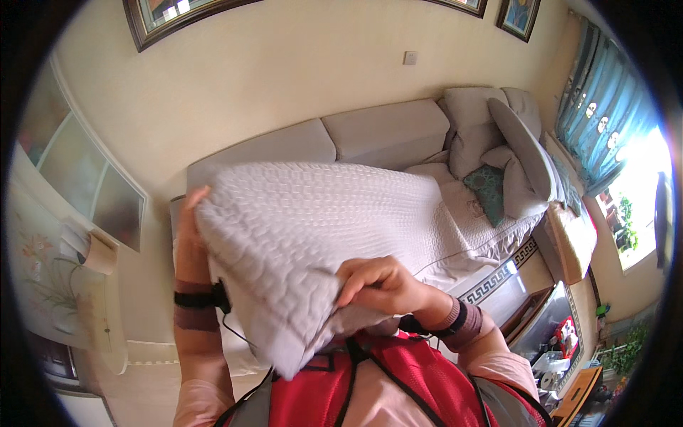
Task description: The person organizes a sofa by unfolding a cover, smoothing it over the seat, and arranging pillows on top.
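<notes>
A light grey quilted sofa cover (320,208) is lifted in front of me, its near end held up close to my chest and its far part lying over the seat of a grey sofa (389,131). My left hand (195,213) grips the cover's upper left corner; its fingers are partly hidden behind the cloth. With bent fingers, my right hand (379,285) pinches the near edge of the cover. The held part looks slightly blurred. Below my right hand the cloth hangs in folds against my red vest (315,395).
Grey cushions (475,144) and a teal patterned pillow (486,192) lie at the sofa's right end. A low table (544,315) with several items stands at the right. Blue curtains (603,107) hang beside a bright window. A cabinet (58,299) stands at the left.
</notes>
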Demonstrator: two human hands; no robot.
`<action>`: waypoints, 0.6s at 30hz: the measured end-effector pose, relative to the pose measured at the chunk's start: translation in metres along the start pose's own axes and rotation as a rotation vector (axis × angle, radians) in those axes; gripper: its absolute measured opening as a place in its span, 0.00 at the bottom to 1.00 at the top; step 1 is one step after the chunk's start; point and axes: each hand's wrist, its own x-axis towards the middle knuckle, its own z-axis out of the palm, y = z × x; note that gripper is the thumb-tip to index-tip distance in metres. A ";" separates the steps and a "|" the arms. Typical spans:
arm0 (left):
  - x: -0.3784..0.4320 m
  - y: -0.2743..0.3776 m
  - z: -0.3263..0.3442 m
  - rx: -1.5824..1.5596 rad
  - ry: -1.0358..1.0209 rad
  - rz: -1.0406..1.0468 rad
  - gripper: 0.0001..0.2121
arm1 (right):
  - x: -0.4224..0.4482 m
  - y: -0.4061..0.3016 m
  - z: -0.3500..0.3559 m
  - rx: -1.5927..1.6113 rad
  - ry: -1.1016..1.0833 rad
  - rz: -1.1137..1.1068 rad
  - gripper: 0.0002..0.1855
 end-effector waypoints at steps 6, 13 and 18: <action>0.029 -0.001 -0.144 0.428 -0.098 0.237 0.19 | 0.040 0.061 0.046 -0.049 0.061 0.095 0.09; -0.025 -0.197 -0.313 -0.265 0.279 -0.348 0.21 | 0.036 0.147 0.066 -0.093 0.097 0.371 0.08; -0.054 -0.263 -0.261 -0.387 0.374 -0.303 0.22 | 0.013 0.130 0.053 -0.148 0.019 0.399 0.07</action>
